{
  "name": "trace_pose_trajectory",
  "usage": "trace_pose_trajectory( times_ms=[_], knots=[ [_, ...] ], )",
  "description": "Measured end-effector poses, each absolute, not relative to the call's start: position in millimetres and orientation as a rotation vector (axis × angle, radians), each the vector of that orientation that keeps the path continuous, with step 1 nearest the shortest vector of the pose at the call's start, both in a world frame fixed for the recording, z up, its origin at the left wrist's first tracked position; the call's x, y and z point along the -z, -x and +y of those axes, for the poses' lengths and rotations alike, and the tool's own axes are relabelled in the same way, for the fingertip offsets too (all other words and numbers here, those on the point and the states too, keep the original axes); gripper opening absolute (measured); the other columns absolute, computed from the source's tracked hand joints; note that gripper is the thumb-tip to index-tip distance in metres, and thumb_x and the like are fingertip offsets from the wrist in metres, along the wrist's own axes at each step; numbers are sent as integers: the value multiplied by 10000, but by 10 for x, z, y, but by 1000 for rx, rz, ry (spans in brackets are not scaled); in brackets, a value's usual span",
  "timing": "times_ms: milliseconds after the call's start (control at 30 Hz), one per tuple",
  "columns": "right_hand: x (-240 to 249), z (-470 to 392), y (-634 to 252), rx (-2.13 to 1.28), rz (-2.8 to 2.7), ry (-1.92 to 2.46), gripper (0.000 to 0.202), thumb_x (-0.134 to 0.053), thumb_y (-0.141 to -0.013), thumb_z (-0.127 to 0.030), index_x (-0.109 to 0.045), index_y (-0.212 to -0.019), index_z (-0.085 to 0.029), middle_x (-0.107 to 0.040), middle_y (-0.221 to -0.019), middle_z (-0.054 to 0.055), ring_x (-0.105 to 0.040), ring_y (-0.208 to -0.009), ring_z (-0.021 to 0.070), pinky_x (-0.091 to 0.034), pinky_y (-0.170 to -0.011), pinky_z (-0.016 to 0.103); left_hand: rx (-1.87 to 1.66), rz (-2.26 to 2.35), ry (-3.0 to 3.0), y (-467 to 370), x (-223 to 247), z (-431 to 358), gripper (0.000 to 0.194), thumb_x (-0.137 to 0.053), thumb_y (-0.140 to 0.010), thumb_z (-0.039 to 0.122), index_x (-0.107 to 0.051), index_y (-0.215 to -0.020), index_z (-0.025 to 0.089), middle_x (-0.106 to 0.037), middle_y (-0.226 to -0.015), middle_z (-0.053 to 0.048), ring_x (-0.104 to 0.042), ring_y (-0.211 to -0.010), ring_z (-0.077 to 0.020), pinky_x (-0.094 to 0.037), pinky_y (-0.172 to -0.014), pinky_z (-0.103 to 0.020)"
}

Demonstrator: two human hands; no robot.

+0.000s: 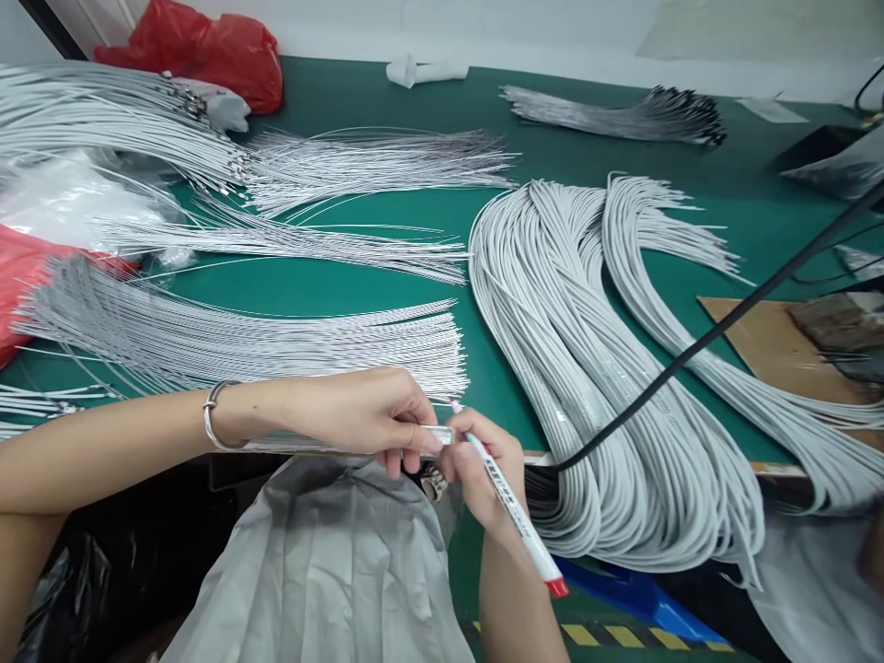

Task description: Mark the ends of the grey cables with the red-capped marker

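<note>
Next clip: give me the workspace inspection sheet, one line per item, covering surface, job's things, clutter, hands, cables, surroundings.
Surface: green bench mat, largely covered with bundles.
Job's things: small clear sleeve piece pinched between both hands; white marker pen with a red end cap in the right hand.
Clutter: red plastic bag at the far left; cardboard sheet at right; grey cloth over the lap.
Hands: left hand with a bracelet on its wrist, fingers closed on the sleeve piece; right hand gripping the pen.
Cables: fanned thin steel wires; thick heap of grey cable housings; one black cord crossing it.
Surroundings: white wall behind the bench.
</note>
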State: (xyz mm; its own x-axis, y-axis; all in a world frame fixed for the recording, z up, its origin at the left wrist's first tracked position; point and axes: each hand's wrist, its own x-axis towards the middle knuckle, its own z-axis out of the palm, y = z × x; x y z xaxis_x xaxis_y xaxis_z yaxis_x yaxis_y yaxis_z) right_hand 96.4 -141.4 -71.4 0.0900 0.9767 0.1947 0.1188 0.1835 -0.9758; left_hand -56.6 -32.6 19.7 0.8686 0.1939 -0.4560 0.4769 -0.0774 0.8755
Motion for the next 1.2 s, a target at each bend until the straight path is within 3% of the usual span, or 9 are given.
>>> trace_pose_trajectory(
  times_ms=[200,333,500,700,900,967,1033,1100,1200],
  knots=[
    [622,-1380,-985,-906,-1495,1189,353,-500,-919,-282,-453,-583,-185,-357,-464,-68,-325,-426,64,-255,-436,213,333,544,-1730,564,-171,-340,230,-542,-893,256,-583,-700,137,-663,-673,-11,-661,-632,-117,-426,-509,-153],
    [637,-1399,-980,-887,-1384,1250,372,-506,-917,-319,-415,-579,-193,-316,-464,-72,-277,-429,68,-225,-433,229,268,562,-1933,577,-203,-360,285,-535,-903,311,-605,-688,137,-654,-631,-1,-603,-584,-91,-378,-502,-157],
    [683,-1376,-985,-907,-1373,1242,375,-514,-912,-338,-407,-582,-197,-314,-461,-74,-278,-418,67,-226,-418,222,260,566,-1969,591,-202,-389,299,-449,-947,255,-626,-736,137,-667,-648,-9,-612,-606,-88,-408,-580,-162],
    [707,-1347,-946,-874,-1341,1306,386,-516,-902,-372,-426,-571,-194,-273,-454,-81,-261,-415,66,-215,-410,218,270,603,-1959,574,-149,-377,299,-529,-902,324,-580,-660,155,-668,-620,5,-583,-548,-88,-366,-497,-169],
    [715,-1329,-948,-773,-1315,1348,382,-542,-888,-370,-473,-558,-191,-379,-408,-73,-322,-367,66,-258,-381,207,219,603,-1911,558,-135,-363,272,-480,-917,217,-593,-683,136,-699,-676,-28,-658,-603,-106,-431,-556,-162],
    [737,-1349,-944,-715,-1285,1309,268,-551,-887,-347,-608,-685,-180,-494,-421,-60,-423,-359,83,-342,-391,204,206,615,-1792,569,-144,-335,262,-497,-922,241,-603,-710,130,-696,-688,-33,-673,-623,-117,-455,-555,-163],
    [774,-1387,-918,-628,-1231,1271,222,-518,-910,-311,-687,-977,-184,-604,-489,-42,-542,-414,113,-454,-464,225,195,618,-1690,583,-150,-302,262,-508,-923,260,-609,-723,125,-690,-692,-36,-675,-630,-125,-475,-551,-170],
    [824,-1432,-865,-521,-1212,1270,329,-479,-930,-261,-628,-1217,-201,-669,-559,-22,-610,-484,137,-515,-541,263,183,622,-1620,591,-148,-275,265,-519,-920,268,-618,-725,118,-685,-692,-39,-669,-623,-126,-493,-554,-180],
    [896,-1481,-758,-389,-1293,1273,446,-473,-925,-180,-509,-1368,-211,-710,-627,2,-636,-524,158,-532,-554,293,166,637,-1553,586,-136,-263,259,-542,-910,272,-639,-738,104,-684,-695,-48,-666,-622,-130,-517,-571,-196]
  ],
)
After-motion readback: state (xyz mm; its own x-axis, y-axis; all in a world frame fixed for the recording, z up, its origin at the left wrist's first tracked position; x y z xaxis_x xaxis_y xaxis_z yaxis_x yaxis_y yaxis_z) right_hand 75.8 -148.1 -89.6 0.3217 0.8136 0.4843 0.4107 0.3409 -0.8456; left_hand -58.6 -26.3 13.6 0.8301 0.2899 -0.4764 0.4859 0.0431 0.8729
